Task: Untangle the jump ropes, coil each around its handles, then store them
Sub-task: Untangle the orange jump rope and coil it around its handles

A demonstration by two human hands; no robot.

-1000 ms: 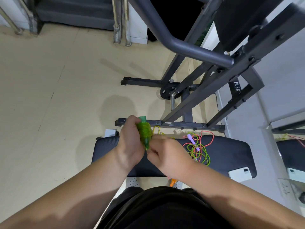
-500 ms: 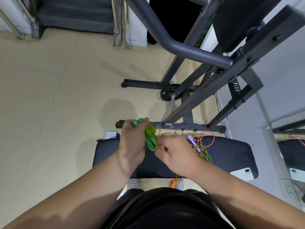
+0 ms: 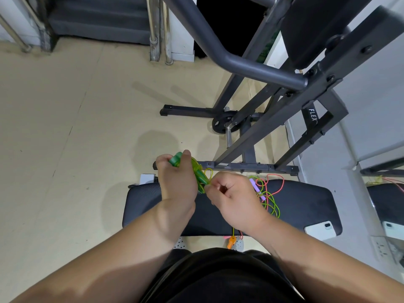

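Note:
My left hand (image 3: pixel 176 182) grips the green jump-rope handles (image 3: pixel 197 173), which have yellow-green cord wound round them, above the black bench pad (image 3: pixel 306 206). My right hand (image 3: pixel 231 197) pinches that cord just below the handles' lower end. On the pad to the right lies a tangle of yellow-green cord (image 3: pixel 271 204) and pink-orange cord (image 3: pixel 275 184) with a purple handle (image 3: pixel 256 186). An orange handle (image 3: pixel 230 242) hangs below the pad's near edge.
A white phone (image 3: pixel 320 229) lies on the pad's right end. A dark steel gym frame (image 3: pixel 251 68) with a weight plate (image 3: pixel 223 124) stands beyond the bench. A mirror on the right wall reflects the bench. Beige floor spreads to the left.
My left hand tilted the green handles so their top leans left. My right hand shifted slightly right and up, staying at the cord by the handles' lower end.

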